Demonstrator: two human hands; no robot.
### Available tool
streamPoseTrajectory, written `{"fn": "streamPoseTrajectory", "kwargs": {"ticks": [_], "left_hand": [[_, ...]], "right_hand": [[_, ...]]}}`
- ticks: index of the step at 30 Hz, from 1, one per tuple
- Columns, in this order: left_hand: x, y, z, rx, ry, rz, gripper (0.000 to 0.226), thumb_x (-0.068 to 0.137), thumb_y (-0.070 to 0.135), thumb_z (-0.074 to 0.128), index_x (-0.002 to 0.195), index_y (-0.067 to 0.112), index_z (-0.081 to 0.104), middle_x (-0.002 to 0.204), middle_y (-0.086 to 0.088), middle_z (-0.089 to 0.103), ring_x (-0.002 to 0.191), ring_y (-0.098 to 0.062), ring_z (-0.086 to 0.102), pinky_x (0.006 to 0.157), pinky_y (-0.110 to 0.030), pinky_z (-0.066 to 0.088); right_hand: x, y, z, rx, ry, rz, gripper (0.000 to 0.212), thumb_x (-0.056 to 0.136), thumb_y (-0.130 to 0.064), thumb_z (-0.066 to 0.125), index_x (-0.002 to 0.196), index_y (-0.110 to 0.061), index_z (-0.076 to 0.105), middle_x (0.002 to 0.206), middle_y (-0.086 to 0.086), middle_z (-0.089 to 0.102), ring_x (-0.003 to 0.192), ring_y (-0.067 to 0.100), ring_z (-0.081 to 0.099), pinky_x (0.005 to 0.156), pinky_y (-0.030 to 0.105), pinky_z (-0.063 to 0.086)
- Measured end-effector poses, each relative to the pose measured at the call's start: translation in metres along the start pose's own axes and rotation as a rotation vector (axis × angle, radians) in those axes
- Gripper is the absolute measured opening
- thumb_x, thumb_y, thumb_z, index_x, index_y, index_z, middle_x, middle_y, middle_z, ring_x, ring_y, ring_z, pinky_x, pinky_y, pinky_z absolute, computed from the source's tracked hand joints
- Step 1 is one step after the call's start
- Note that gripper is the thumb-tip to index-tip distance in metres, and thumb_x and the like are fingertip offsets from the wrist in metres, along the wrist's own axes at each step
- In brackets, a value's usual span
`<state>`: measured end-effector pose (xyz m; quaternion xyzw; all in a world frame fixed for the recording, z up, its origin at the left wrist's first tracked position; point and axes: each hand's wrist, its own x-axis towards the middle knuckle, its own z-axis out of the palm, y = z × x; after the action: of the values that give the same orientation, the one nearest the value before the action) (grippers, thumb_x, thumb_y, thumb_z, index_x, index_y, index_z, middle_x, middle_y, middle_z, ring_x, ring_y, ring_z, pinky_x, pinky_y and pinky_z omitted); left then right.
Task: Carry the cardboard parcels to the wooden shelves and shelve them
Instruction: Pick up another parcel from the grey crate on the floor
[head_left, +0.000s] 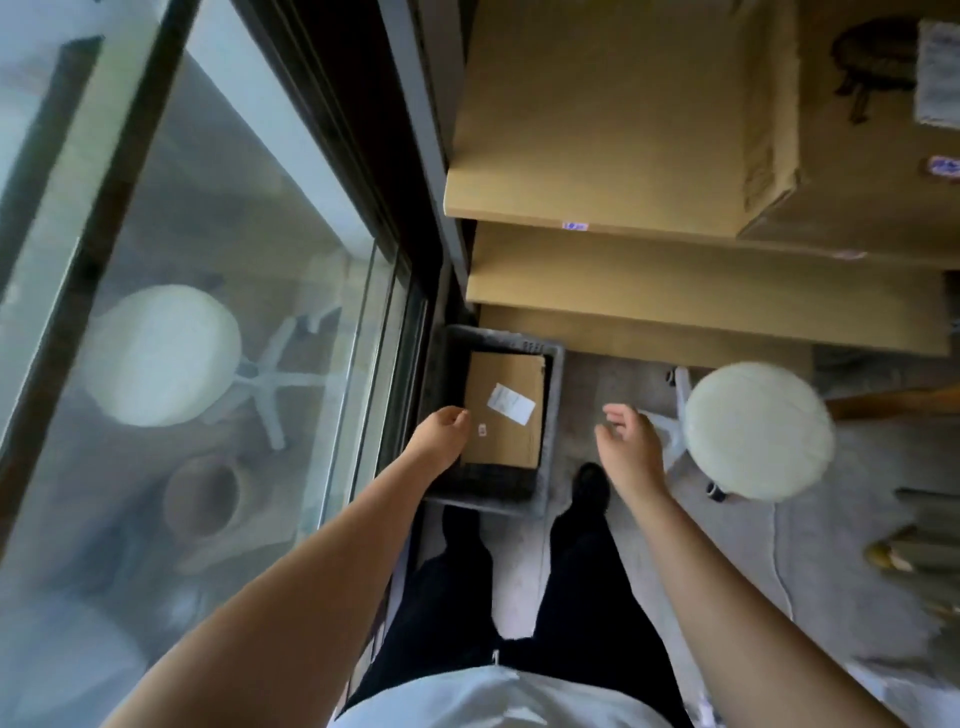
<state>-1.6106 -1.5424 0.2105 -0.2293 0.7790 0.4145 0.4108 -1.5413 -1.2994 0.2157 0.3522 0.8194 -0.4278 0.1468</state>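
Note:
A flat cardboard parcel (506, 410) with a white label lies inside a grey plastic crate (553, 431) on the floor, just in front of my feet. My left hand (439, 434) hovers over the crate's left side, fingers curled, holding nothing. To the right of the crate, my right hand (628, 441) is held above the floor with its fingers spread. The wooden shelves (675, 280) step up beyond the crate. A large cardboard box (852, 119) stands on the top shelf at the upper right.
A glass sliding door (208, 260) with a dark frame runs along the left and mirrors a stool. A white round stool (756, 431) on castors stands close to my right hand. Some objects lie on the floor at the far right.

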Motion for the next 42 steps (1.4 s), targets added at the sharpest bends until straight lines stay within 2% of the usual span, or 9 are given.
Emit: {"fn": "streamPoseTrajectory", "kwargs": {"ticks": [10, 14, 17, 22, 25, 29, 33, 36, 42], "left_hand": [[0.121, -0.103, 0.046, 0.069, -0.013, -0.078, 0.041, 0.109, 0.031, 0.045, 0.144, 0.016, 0.061, 0.130, -0.014, 0.071, 0.121, -0.033, 0.066, 0.093, -0.035, 0.050], [0.211, -0.158, 0.073, 0.142, 0.068, -0.111, 0.043, 0.109, 0.029, 0.045, 0.149, 0.017, 0.056, 0.119, -0.010, 0.070, 0.104, -0.029, 0.066, 0.075, -0.030, 0.045], [0.276, -0.190, 0.091, 0.175, 0.057, -0.122, 0.048, 0.109, 0.029, 0.043, 0.155, 0.018, 0.051, 0.136, -0.013, 0.067, 0.120, -0.031, 0.064, 0.090, -0.031, 0.047], [0.384, -0.232, 0.116, 0.241, 0.058, -0.094, 0.054, 0.108, 0.031, 0.042, 0.160, 0.015, 0.043, 0.146, -0.018, 0.062, 0.127, -0.034, 0.061, 0.085, -0.027, 0.040], [0.435, -0.245, 0.126, 0.221, 0.080, -0.078, 0.057, 0.108, 0.034, 0.040, 0.162, 0.016, 0.039, 0.152, -0.016, 0.057, 0.136, -0.035, 0.056, 0.099, -0.032, 0.045], [0.486, -0.248, 0.135, 0.130, 0.081, -0.077, 0.062, 0.107, 0.042, 0.041, 0.165, 0.021, 0.033, 0.164, -0.008, 0.045, 0.149, -0.030, 0.044, 0.119, -0.035, 0.036], [0.539, -0.250, 0.145, -0.132, 0.050, -0.154, 0.081, 0.084, 0.068, 0.047, 0.151, 0.026, 0.055, 0.147, -0.003, 0.063, 0.135, -0.029, 0.058, 0.116, -0.038, 0.041], [0.547, -0.246, 0.152, -0.347, -0.012, -0.182, 0.061, 0.098, 0.060, 0.047, 0.142, 0.022, 0.064, 0.132, -0.003, 0.071, 0.121, -0.024, 0.067, 0.112, -0.039, 0.046], [0.514, -0.237, 0.144, -0.400, 0.009, -0.199, 0.071, 0.083, 0.070, 0.052, 0.134, 0.025, 0.069, 0.121, -0.005, 0.078, 0.111, -0.029, 0.074, 0.105, -0.047, 0.054]], "right_hand": [[0.067, 0.085, 0.137, -0.043, -0.225, 0.126, 0.052, 0.096, -0.026, 0.053, 0.146, -0.017, 0.043, 0.145, 0.005, 0.051, 0.126, 0.022, 0.054, 0.088, 0.025, 0.038], [0.131, 0.136, 0.210, -0.005, -0.279, 0.202, 0.061, 0.095, -0.025, 0.056, 0.152, -0.018, 0.035, 0.151, 0.006, 0.046, 0.134, 0.023, 0.050, 0.096, 0.027, 0.041], [0.175, 0.174, 0.264, 0.016, -0.295, 0.241, 0.073, 0.090, -0.033, 0.056, 0.155, -0.020, 0.028, 0.157, 0.007, 0.040, 0.140, 0.026, 0.045, 0.111, 0.041, 0.040], [0.245, 0.229, 0.342, -0.065, -0.262, 0.274, 0.073, 0.096, -0.032, 0.054, 0.159, -0.022, 0.017, 0.163, 0.005, 0.028, 0.146, 0.028, 0.033, 0.109, 0.032, 0.033], [0.278, 0.253, 0.372, -0.098, -0.201, 0.277, 0.075, 0.096, -0.031, 0.053, 0.159, -0.023, 0.013, 0.165, 0.005, 0.022, 0.147, 0.026, 0.029, 0.105, 0.029, 0.032], [0.313, 0.275, 0.402, -0.115, -0.115, 0.273, 0.078, 0.096, -0.028, 0.052, 0.160, -0.021, 0.008, 0.168, 0.005, 0.013, 0.152, 0.023, 0.018, 0.116, 0.031, 0.021], [0.337, 0.289, 0.419, -0.031, -0.081, 0.311, 0.081, 0.096, -0.025, 0.051, 0.160, -0.020, 0.003, 0.169, 0.004, 0.007, 0.154, 0.022, 0.012, 0.120, 0.035, 0.014], [0.351, 0.291, 0.423, 0.061, -0.042, 0.357, 0.080, 0.093, -0.023, 0.053, 0.160, -0.018, 0.009, 0.167, 0.006, 0.015, 0.151, 0.024, 0.019, 0.117, 0.036, 0.019], [0.327, 0.285, 0.407, 0.146, -0.137, 0.440, 0.076, 0.090, -0.021, 0.049, 0.159, -0.021, 0.019, 0.166, 0.002, 0.022, 0.149, 0.022, 0.026, 0.119, 0.040, 0.025]]}}
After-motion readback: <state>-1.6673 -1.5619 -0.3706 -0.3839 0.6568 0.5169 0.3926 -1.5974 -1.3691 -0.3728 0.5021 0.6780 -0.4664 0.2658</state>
